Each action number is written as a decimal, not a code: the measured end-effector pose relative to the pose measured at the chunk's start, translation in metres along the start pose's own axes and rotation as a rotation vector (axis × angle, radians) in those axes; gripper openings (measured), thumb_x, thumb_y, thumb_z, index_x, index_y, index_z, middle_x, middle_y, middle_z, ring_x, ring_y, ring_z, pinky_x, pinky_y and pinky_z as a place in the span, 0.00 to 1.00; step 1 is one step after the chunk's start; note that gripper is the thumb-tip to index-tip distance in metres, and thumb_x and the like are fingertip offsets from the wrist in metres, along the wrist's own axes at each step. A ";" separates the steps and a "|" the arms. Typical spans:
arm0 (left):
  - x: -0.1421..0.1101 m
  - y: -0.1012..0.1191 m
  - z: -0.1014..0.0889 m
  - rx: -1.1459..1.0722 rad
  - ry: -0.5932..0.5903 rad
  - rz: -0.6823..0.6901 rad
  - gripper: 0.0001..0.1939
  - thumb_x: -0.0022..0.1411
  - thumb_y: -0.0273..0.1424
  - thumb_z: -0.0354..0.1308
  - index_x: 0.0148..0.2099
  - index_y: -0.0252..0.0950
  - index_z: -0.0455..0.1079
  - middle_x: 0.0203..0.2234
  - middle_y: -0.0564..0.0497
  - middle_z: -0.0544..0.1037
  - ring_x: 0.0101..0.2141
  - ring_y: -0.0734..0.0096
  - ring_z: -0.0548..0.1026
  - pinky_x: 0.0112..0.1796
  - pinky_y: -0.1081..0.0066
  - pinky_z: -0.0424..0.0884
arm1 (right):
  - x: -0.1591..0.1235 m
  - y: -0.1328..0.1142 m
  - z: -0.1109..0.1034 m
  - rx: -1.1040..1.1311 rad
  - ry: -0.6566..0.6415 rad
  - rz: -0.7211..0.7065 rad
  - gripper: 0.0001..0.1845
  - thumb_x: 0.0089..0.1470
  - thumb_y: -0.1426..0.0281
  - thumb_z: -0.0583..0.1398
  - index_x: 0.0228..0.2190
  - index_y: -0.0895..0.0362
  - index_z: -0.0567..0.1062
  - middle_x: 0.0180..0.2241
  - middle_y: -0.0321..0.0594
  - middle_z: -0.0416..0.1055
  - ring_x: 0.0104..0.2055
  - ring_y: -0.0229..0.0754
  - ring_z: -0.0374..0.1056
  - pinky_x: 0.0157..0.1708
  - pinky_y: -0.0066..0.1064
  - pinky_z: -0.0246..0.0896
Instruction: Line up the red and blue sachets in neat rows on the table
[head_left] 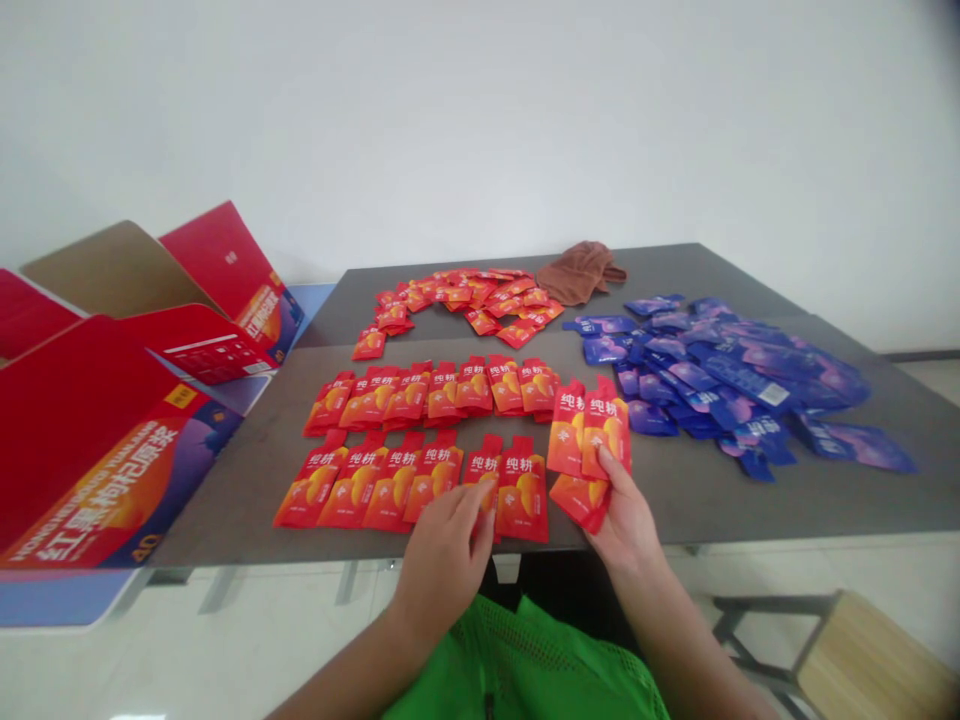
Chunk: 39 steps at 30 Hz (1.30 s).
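While my right hand gripped a small fan of held pouches, red and orange, my left hand reached over the front row of similar pouches, its fingers at one near the right end; I could not tell whether they pinched it. I saw the hands apart, at the near edge of the dark surface. Beyond lay a back row, then a loose red heap beside a brown cloth. Blue pouches were piled rightward; red cartons stood leftward.
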<state>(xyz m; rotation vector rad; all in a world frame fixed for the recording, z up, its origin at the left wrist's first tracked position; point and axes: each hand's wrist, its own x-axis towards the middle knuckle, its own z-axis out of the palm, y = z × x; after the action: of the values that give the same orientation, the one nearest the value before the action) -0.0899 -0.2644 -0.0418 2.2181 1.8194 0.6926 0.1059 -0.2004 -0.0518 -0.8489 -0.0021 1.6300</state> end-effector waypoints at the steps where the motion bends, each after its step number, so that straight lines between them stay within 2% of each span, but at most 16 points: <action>1: -0.001 -0.004 0.002 0.051 0.004 0.090 0.18 0.68 0.30 0.47 0.58 0.37 0.65 0.51 0.42 0.75 0.52 0.58 0.73 0.52 0.56 0.68 | -0.002 0.002 0.000 -0.004 -0.025 0.031 0.14 0.51 0.69 0.65 0.42 0.56 0.75 0.39 0.42 0.80 0.36 0.46 0.78 0.40 0.41 0.75; 2: -0.002 -0.007 0.004 0.104 -0.005 0.149 0.19 0.68 0.29 0.47 0.59 0.37 0.65 0.55 0.42 0.73 0.56 0.57 0.70 0.55 0.54 0.64 | -0.004 0.005 0.000 -0.008 -0.048 0.069 0.14 0.52 0.69 0.65 0.42 0.56 0.75 0.39 0.42 0.80 0.38 0.47 0.78 0.41 0.43 0.75; 4: -0.003 -0.010 0.010 0.198 -0.032 0.172 0.20 0.68 0.29 0.47 0.61 0.36 0.64 0.59 0.43 0.69 0.59 0.56 0.66 0.58 0.52 0.61 | -0.006 0.009 0.000 -0.018 -0.073 0.139 0.15 0.52 0.69 0.64 0.43 0.57 0.75 0.39 0.44 0.80 0.40 0.49 0.77 0.42 0.46 0.74; 9: -0.006 -0.007 0.024 0.293 -0.024 0.070 0.21 0.70 0.30 0.46 0.62 0.34 0.63 0.60 0.43 0.68 0.59 0.55 0.67 0.58 0.51 0.61 | -0.001 0.014 0.006 -0.080 -0.101 0.165 0.16 0.51 0.68 0.65 0.43 0.59 0.74 0.37 0.44 0.80 0.40 0.50 0.78 0.42 0.47 0.74; 13: -0.005 -0.004 0.023 0.243 0.020 0.040 0.21 0.69 0.30 0.48 0.62 0.34 0.64 0.60 0.42 0.68 0.59 0.54 0.66 0.58 0.50 0.60 | 0.003 0.009 0.011 -0.113 -0.088 0.164 0.14 0.53 0.69 0.63 0.42 0.61 0.74 0.35 0.46 0.81 0.36 0.49 0.78 0.41 0.46 0.74; 16: -0.002 -0.002 0.013 0.085 0.067 0.046 0.21 0.68 0.30 0.49 0.62 0.34 0.63 0.59 0.42 0.69 0.59 0.55 0.65 0.59 0.52 0.60 | 0.000 0.005 0.011 -0.116 -0.114 0.159 0.14 0.54 0.69 0.63 0.43 0.61 0.74 0.37 0.46 0.80 0.38 0.49 0.78 0.42 0.47 0.74; 18: 0.003 0.002 0.005 -0.102 0.054 0.022 0.18 0.69 0.31 0.48 0.59 0.35 0.65 0.55 0.42 0.72 0.56 0.59 0.69 0.56 0.58 0.64 | -0.005 0.005 0.010 -0.113 -0.129 0.154 0.16 0.54 0.68 0.63 0.44 0.60 0.74 0.39 0.45 0.80 0.41 0.49 0.77 0.43 0.47 0.73; 22: 0.025 0.018 -0.007 -0.476 -0.061 -0.093 0.13 0.69 0.36 0.48 0.47 0.37 0.70 0.41 0.47 0.78 0.42 0.67 0.76 0.44 0.68 0.70 | -0.016 0.010 0.011 -0.109 -0.157 0.151 0.19 0.51 0.68 0.65 0.46 0.58 0.74 0.43 0.45 0.79 0.46 0.51 0.76 0.47 0.46 0.72; 26: 0.045 0.030 -0.008 -0.595 -0.147 -0.140 0.13 0.66 0.38 0.51 0.31 0.36 0.67 0.26 0.53 0.73 0.29 0.70 0.72 0.32 0.72 0.66 | -0.020 0.005 0.010 -0.116 -0.195 0.147 0.19 0.52 0.68 0.65 0.46 0.58 0.75 0.45 0.45 0.78 0.46 0.49 0.75 0.48 0.43 0.72; 28: 0.049 0.032 -0.005 -0.657 -0.179 -0.198 0.15 0.65 0.38 0.50 0.27 0.37 0.63 0.21 0.55 0.68 0.26 0.72 0.68 0.28 0.73 0.63 | -0.015 -0.009 0.006 -0.102 -0.177 0.037 0.18 0.52 0.68 0.65 0.46 0.57 0.75 0.46 0.43 0.78 0.45 0.45 0.75 0.48 0.39 0.72; 30: 0.049 0.034 -0.001 -0.700 -0.208 -0.264 0.15 0.64 0.38 0.50 0.26 0.37 0.61 0.20 0.56 0.67 0.25 0.73 0.68 0.27 0.73 0.61 | -0.008 -0.028 -0.001 -0.089 -0.132 -0.154 0.17 0.53 0.69 0.64 0.46 0.55 0.76 0.46 0.39 0.77 0.43 0.39 0.75 0.47 0.35 0.72; 32: 0.048 0.036 0.003 -0.667 -0.249 -0.295 0.15 0.64 0.37 0.50 0.25 0.37 0.61 0.20 0.56 0.68 0.25 0.73 0.68 0.28 0.73 0.61 | -0.001 -0.047 -0.009 -0.085 -0.083 -0.321 0.15 0.53 0.70 0.64 0.44 0.55 0.76 0.46 0.35 0.77 0.41 0.36 0.74 0.46 0.33 0.72; 34: 0.048 0.040 0.008 -0.571 -0.298 -0.280 0.16 0.64 0.36 0.50 0.24 0.37 0.62 0.20 0.55 0.70 0.25 0.72 0.69 0.28 0.72 0.59 | 0.001 -0.058 -0.015 -0.087 -0.052 -0.385 0.13 0.53 0.69 0.64 0.43 0.54 0.77 0.45 0.34 0.77 0.39 0.35 0.74 0.46 0.33 0.72; 36: 0.049 0.045 0.013 -0.445 -0.327 -0.246 0.15 0.64 0.35 0.50 0.25 0.36 0.64 0.20 0.54 0.72 0.25 0.72 0.70 0.28 0.72 0.58 | 0.000 -0.060 -0.019 -0.092 -0.047 -0.371 0.13 0.54 0.69 0.63 0.43 0.54 0.77 0.44 0.34 0.77 0.39 0.35 0.74 0.47 0.35 0.72; 39: 0.051 0.054 0.021 -0.206 -0.326 -0.190 0.15 0.65 0.34 0.49 0.27 0.37 0.69 0.23 0.51 0.76 0.27 0.69 0.73 0.28 0.71 0.58 | -0.005 -0.051 -0.019 -0.107 -0.076 -0.280 0.13 0.55 0.68 0.63 0.44 0.53 0.77 0.47 0.34 0.76 0.40 0.36 0.74 0.49 0.36 0.72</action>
<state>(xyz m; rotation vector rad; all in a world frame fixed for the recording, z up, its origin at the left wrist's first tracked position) -0.0263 -0.2247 -0.0248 1.8702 1.6830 0.4293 0.1592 -0.1998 -0.0406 -0.8268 -0.2530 1.4057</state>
